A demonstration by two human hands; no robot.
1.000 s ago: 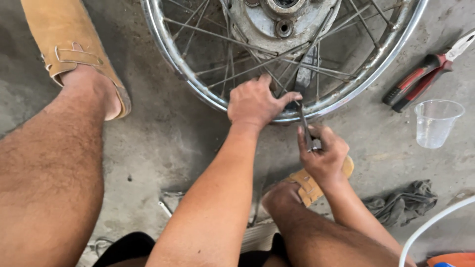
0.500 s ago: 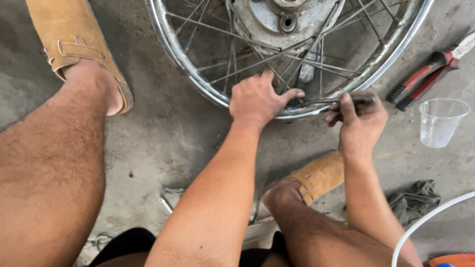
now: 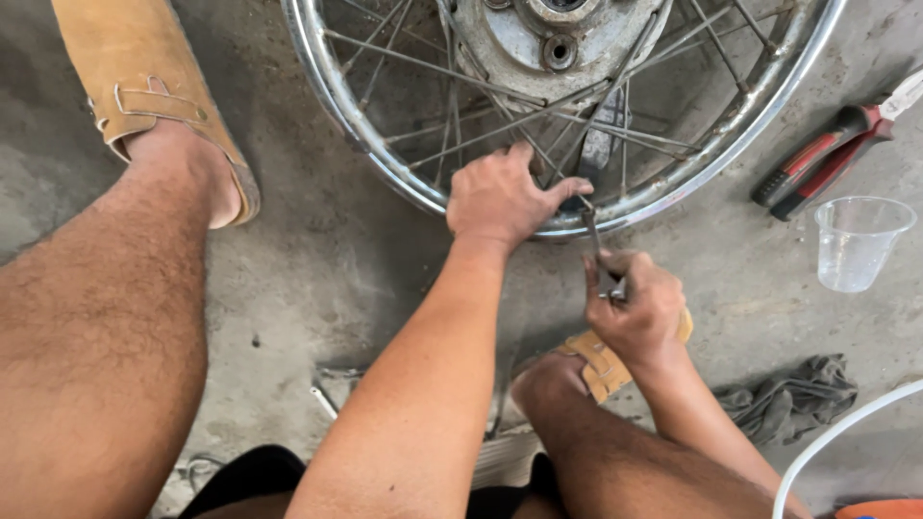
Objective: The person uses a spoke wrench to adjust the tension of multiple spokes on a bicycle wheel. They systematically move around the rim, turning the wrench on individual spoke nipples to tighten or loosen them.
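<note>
The spoked wheel [image 3: 577, 115], chrome rim dull and scuffed, lies flat on stained grey concrete [image 3: 317, 259]. Your left hand [image 3: 505, 197] clasps its rim; just below, your right hand [image 3: 635, 308] is clenched around a thin wrench [image 3: 594, 245] reaching the rim. Pliers [image 3: 817, 163] and cup [image 3: 856, 245] lie right.
</note>
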